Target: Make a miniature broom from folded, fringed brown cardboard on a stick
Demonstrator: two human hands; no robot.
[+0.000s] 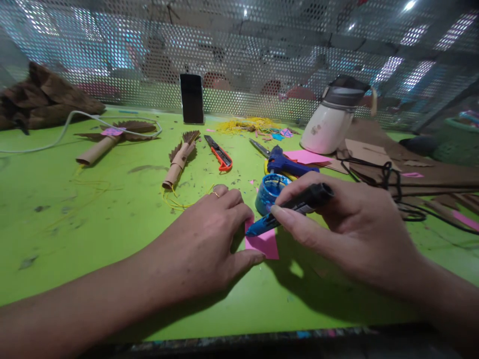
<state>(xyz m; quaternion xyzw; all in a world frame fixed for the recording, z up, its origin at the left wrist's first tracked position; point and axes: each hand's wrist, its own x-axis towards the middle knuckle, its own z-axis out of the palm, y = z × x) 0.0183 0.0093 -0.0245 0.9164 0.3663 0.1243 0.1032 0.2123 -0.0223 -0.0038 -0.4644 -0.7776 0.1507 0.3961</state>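
My right hand grips a black marker whose blue-smeared tip points down and left. That tip is at the upper left part of a small pink paper lying on the table. At the paper's left side, my left hand holds it between a bent forefinger and the thumb; the other fingers are curled, and a thin ring is on one of them. Just behind the marker stands an open blue-stained jar, partly hidden by my right hand. A dark blue glue gun lies behind the jar.
A cutter knife, two rolled brown paper figures with yellow threads, and scissors lie beyond my hands. A phone stands before the perforated screen. At right are a pink-white bottle, black cord and brown cardboard.
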